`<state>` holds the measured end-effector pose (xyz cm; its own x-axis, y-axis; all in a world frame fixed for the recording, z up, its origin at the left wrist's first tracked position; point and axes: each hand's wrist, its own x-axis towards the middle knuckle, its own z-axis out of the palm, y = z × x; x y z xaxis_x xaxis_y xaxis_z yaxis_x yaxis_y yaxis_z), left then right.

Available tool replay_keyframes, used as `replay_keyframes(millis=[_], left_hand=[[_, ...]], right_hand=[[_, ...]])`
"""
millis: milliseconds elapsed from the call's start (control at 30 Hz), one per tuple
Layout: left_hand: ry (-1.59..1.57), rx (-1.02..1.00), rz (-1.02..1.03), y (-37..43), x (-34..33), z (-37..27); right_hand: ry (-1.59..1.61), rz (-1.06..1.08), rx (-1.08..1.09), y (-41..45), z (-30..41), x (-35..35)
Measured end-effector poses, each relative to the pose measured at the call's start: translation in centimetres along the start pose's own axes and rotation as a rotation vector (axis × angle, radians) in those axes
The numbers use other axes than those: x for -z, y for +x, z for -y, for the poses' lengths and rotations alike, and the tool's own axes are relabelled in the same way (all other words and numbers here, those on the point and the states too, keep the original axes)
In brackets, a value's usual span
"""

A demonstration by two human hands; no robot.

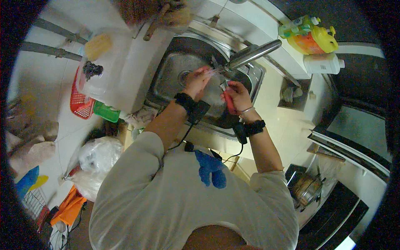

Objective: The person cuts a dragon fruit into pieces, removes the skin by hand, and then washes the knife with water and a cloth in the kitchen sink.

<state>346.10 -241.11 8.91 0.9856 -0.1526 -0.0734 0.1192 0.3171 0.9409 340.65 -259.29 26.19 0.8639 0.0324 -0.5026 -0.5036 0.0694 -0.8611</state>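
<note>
Both my hands are over a stainless steel sink [175, 59], close to its metal faucet [254, 55]. Water runs from the spout onto my left hand [198, 82], whose fingers are bunched together; whether something small is between them cannot be told. To the right of the stream, my right hand [239, 95] grips a red-handled tool [229, 101] with a short metal end pointing up; its exact kind is unclear. Black straps with small cabled devices sit on both wrists.
Left of the sink, a translucent plastic lid or tray [107, 73] carries a dark steel scourer [92, 70] and a yellow sponge [98, 47]. Detergent bottles [312, 40] stand at the upper right. A pot [307, 189] sits on the stove at the lower right. Plastic bags [98, 162] lie at the left.
</note>
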Motion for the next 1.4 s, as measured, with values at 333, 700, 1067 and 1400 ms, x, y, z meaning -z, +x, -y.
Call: replay_keyframes(millis=[333,700,1067,1400], left_hand=[[0.018,0.837,0.036,-2.2,-4.4,-15.5],[-0.275,0.633,-0.195,-0.6,-1.4,-6.7],[-0.631,0.499,-0.127,-1.3,-3.1,-8.6],[-0.668,0.592,0.041,-1.3,-2.9,-7.4]], right_hand=[[-0.261,0.039,0.051,1.9,-2.9,-2.3],[-0.458,0.030,-0.089,-2.6,-0.7,0.9],[-0.925,-0.211,0.410,3.0,0.6,-5.2],[-0.145,-0.366,-0.040,5.8,-2.7,6.2]])
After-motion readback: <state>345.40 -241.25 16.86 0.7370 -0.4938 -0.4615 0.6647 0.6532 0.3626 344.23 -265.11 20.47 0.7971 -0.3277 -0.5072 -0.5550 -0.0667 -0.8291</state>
